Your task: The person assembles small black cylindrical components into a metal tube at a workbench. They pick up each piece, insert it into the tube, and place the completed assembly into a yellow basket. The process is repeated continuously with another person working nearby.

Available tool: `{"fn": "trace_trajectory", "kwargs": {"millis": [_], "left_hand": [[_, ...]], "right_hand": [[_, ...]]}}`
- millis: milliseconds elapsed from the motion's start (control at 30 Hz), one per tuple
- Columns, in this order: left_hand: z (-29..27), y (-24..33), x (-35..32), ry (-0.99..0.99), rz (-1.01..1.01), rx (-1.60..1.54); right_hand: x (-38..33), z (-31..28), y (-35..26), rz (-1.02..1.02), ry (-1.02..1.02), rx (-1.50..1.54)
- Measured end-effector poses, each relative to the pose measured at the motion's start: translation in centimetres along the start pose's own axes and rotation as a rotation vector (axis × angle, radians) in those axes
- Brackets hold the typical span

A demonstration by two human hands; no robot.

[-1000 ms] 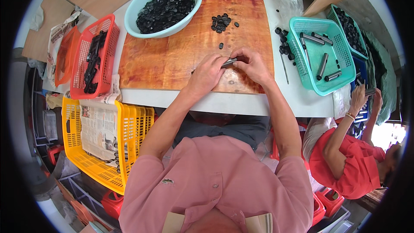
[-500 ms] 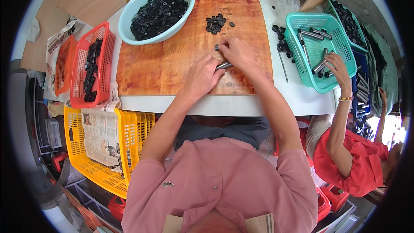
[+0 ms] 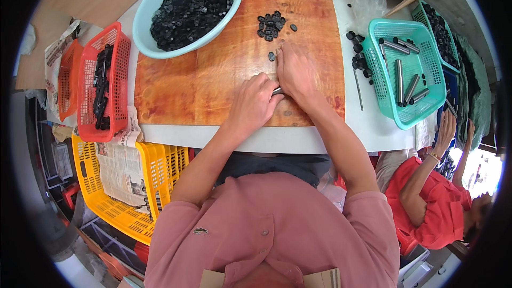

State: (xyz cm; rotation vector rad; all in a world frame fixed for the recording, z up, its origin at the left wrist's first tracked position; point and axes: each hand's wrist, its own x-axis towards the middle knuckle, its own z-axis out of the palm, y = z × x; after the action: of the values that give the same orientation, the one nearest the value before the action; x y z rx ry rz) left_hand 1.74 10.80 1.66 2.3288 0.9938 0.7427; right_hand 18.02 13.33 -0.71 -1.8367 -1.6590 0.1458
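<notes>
- In the head view, we look down on a brown wooden board (image 3: 181,90) lying on a white desk (image 3: 304,141); every place here is given from that board.
- A metal tube (image 3: 277,90) sits over the board's near part, right of its middle, between two bare hands; only a short stretch shows.
- We see the left hand (image 3: 253,100) low over the near part of the board, its grip curled closed around the tube, apparently to steady it.
- The right hand (image 3: 296,72) is just right of it, fingers reaching toward the board's far edge, beside a single black cap (image 3: 271,56). Its fingertips are hidden, so we cannot tell how open this grip is, or whether it has hold of anything.
- The tube's long axis runs roughly left to right along the board's near edge, its right end slightly farther from that edge. Both ends are covered by hands, so we cannot say which is which.
- Toward the board's far side lies a pile of black caps (image 3: 271,25), perhaps set there for easy reach.
- A pale blue bowl (image 3: 144,21) of black pieces overlaps the board's far left corner; a teal basket (image 3: 426,64) of tubes stands to its right, likely handy supply or storage.
</notes>
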Motion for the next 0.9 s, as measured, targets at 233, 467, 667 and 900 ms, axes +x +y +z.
{"fn": "trace_trajectory", "kwargs": {"millis": [233,467,667,900], "left_hand": [[0.0,0.5,-0.4,0.027,0.007,-0.014],[0.5,0.4,-0.7,0.049,0.020,0.012],[0.3,0.5,-0.6,0.107,0.079,0.067],[0.6,1.0,-0.9,0.119,0.043,0.064]], "right_hand": [[-0.5,-0.1,-0.4,-0.014,-0.028,-0.064],[-0.5,0.2,0.2,0.009,-0.065,-0.071],[0.3,0.3,0.6,0.041,0.006,0.039],[1.2,-0.3,0.1,0.136,-0.089,0.059]]}}
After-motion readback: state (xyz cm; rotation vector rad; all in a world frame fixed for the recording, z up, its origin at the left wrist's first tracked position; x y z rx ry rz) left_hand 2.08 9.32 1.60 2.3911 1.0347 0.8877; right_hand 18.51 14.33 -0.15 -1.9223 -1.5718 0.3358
